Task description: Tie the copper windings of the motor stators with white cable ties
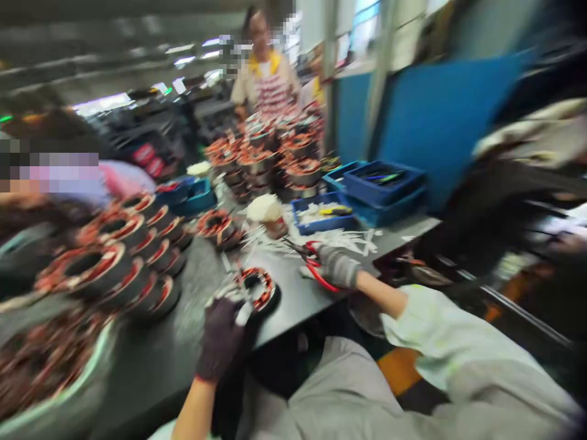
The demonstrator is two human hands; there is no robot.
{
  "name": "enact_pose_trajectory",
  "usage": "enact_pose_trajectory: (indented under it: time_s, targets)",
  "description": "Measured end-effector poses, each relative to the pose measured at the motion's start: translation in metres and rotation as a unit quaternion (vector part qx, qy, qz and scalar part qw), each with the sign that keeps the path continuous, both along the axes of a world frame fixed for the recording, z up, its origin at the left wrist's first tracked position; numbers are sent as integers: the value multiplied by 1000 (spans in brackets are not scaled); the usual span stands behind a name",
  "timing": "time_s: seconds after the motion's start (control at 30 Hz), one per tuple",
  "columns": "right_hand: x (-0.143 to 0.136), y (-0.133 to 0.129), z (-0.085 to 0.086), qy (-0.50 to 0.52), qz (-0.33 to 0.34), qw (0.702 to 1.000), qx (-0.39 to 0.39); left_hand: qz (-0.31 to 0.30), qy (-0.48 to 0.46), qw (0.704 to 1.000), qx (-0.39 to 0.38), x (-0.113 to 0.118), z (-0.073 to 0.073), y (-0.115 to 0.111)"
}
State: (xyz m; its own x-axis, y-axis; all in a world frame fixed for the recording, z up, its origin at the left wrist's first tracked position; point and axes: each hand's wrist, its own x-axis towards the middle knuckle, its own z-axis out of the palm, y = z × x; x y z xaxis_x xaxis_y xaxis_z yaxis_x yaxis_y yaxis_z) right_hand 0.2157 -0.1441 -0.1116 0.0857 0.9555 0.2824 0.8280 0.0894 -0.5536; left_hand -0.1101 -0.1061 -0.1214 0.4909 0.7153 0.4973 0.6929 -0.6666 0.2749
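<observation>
My left hand (223,330), in a dark glove with pale fingertips, is at the near left side of a stator ring (263,288) with copper windings on the metal table. White strips (244,311) show at its fingers, which are closed, and blur hides the exact grip. My right hand (337,266), in a grey striped glove, is closed on red-handled scissors (316,275). Their blades point left, above the table and near loose white strips (348,240). Beyond the ring stands another wound stator (216,226).
Stacked stators (103,269) fill the left side, near a pale-rimmed container (98,360) of dark reddish pieces. More stacks (261,159) stand at the back, before a person (270,85). Blue trays (383,183) sit at the back right, beside a blue panel (444,122).
</observation>
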Motion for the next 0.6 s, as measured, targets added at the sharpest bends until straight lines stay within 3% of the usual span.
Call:
enact_pose_trajectory:
  time_s: [0.1, 0.2, 0.43, 0.6]
  targets:
    - [-17, 9, -32, -94, 76, 990, -71, 0, -22, 999, -37, 0, -1, 1]
    - [-26, 4, -49, -146, 104, 982, -63, -5, -45, 997, -56, -7, -8, -1]
    - [-63, 15, -33, -167, 146, 970, -103, -5, -92, 994, -58, -7, -19, -5]
    - [-64, 13, -19, -202, 133, 954, -177, 4, -106, 993, -46, -2, -21, -7]
